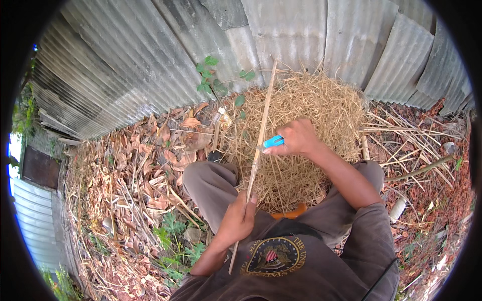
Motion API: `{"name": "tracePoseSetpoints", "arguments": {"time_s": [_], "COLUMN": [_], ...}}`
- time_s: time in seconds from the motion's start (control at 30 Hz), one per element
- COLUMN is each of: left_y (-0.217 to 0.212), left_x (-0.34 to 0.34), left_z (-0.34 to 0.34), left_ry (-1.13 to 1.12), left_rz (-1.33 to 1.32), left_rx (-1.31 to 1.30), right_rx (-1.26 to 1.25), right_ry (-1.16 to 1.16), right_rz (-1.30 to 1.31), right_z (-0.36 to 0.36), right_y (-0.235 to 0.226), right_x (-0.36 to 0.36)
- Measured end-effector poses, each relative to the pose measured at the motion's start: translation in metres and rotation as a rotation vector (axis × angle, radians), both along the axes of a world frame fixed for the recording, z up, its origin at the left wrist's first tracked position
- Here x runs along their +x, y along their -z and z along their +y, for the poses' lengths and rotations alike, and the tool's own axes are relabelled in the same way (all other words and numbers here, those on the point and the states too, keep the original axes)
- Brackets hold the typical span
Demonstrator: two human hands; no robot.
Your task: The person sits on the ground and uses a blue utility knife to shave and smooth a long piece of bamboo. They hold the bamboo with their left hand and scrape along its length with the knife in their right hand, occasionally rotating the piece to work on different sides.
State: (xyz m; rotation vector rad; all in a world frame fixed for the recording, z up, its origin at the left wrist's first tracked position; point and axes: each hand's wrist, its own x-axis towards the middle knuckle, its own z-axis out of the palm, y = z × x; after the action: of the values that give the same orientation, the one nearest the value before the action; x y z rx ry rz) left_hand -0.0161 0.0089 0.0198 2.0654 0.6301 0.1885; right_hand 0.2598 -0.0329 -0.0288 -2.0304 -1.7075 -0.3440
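Note:
A long, thin bamboo strip (pixel 266 108) slants up and away from my lap toward the metal wall. Its lower part is wrapped in my left hand (pixel 237 220), the fingers closed on it above my left thigh. My right hand (pixel 299 138) grips a bright blue utility knife (pixel 273 142), whose front end meets the strip around its middle; the blade itself is too small to make out clearly. Beneath both hands and between my knees spreads a heap of straw-coloured shavings (pixel 321 105).
Corrugated metal sheets (pixel 296 37) form a wall along the far side. Dry leaves (pixel 145 150) cover the ground at left. Thin cut sticks (pixel 416 135) lie scattered at right. A green plant (pixel 206 75) climbs by the wall. Something orange (pixel 291 211) shows beneath me.

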Motion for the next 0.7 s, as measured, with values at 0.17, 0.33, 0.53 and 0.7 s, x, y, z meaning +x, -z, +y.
{"name": "tracePoseSetpoints", "arguments": {"time_s": [0.17,0.33,0.53,0.7], "left_y": [0.000,0.011,-0.001,0.013], "left_x": [-0.003,-0.033,-0.049,-0.085], "left_z": [-0.001,-0.018,-0.009,-0.018], "left_ry": [0.028,0.100,0.157,0.188], "left_rz": [0.037,0.047,0.248,0.072], "left_rx": [-0.002,-0.164,-0.132,-0.286], "right_rx": [-0.083,-0.255,-0.212,-0.068], "right_ry": [0.111,0.507,0.657,1.000], "right_rz": [0.020,0.190,0.222,0.360], "right_z": [0.003,-0.006,-0.016,-0.080], "right_y": [-0.004,-0.018,-0.023,0.012], "right_x": [0.010,0.091,0.119,0.213]}}
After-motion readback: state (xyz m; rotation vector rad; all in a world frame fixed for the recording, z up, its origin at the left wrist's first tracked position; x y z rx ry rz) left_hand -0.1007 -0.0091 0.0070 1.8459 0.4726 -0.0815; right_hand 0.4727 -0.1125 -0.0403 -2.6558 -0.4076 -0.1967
